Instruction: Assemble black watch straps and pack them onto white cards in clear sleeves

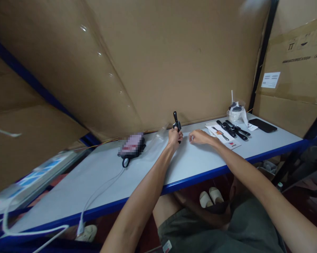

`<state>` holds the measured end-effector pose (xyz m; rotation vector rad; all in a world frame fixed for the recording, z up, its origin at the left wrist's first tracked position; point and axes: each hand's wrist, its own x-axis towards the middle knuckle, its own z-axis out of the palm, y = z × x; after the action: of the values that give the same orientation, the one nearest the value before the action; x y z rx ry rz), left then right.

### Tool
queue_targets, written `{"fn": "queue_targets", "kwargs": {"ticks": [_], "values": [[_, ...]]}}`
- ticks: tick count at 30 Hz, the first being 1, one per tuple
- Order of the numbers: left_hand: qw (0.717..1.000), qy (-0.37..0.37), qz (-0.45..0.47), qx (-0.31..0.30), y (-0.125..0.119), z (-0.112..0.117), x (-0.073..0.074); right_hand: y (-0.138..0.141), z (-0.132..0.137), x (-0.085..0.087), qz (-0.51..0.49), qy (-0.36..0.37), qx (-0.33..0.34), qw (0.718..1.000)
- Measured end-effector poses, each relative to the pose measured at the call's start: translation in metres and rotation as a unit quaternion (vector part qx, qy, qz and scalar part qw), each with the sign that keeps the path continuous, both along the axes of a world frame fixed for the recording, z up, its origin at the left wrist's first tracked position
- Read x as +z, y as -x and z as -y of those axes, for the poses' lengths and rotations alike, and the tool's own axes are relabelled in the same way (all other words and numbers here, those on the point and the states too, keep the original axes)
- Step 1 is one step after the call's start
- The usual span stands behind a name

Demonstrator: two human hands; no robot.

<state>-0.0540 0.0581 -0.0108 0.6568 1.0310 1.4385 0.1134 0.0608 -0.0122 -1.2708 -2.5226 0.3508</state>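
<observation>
My left hand [175, 135] is closed round a black smartwatch [177, 123], whose strap sticks up above the fist. My right hand [199, 136] rests on the grey table [100, 175] just to the right of it, fingers curled in a pinch; whether they hold anything is too small to tell. The two hands are a short gap apart near the back of the table.
Several black watch straps [233, 128] lie on white leaflets [221, 135] at the right, with a plastic bag [236, 111] and a black phone [262, 125] behind. A dark device [132, 147] with a white cable [100, 191] lies left. Cardboard walls the back.
</observation>
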Motion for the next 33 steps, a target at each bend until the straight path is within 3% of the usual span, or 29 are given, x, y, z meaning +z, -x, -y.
{"fn": "queue_targets", "kwargs": {"ticks": [5,7,11,13,15,20,28,33], "values": [[0.995,0.066,0.008,-0.077,0.001,0.0,-0.002,-0.003,-0.002,-0.002,0.025,-0.041,-0.053,0.997],[0.989,0.092,0.011,-0.116,0.002,0.001,-0.001,-0.005,-0.007,0.0,-0.01,-0.041,-0.089,0.995],[0.973,0.125,0.005,-0.192,0.001,0.003,0.001,-0.009,-0.017,0.009,-0.225,0.039,-0.152,0.962],[0.965,0.138,-0.005,-0.221,-0.001,0.004,0.001,-0.008,-0.02,0.013,-0.333,0.09,-0.153,0.926],[0.958,0.147,-0.018,-0.247,-0.004,0.005,-0.001,-0.006,-0.021,0.013,-0.386,0.094,-0.143,0.906],[0.941,0.152,-0.048,-0.299,-0.012,0.007,-0.006,-0.001,-0.018,0.007,-0.318,0.009,-0.139,0.938],[0.934,0.128,-0.066,-0.326,-0.011,0.003,-0.013,-0.002,-0.014,0.007,-0.219,0.024,-0.182,0.958],[0.932,0.12,-0.063,-0.336,-0.01,0.0,-0.016,0.005,-0.009,0.005,-0.168,-0.006,-0.215,0.962]]}}
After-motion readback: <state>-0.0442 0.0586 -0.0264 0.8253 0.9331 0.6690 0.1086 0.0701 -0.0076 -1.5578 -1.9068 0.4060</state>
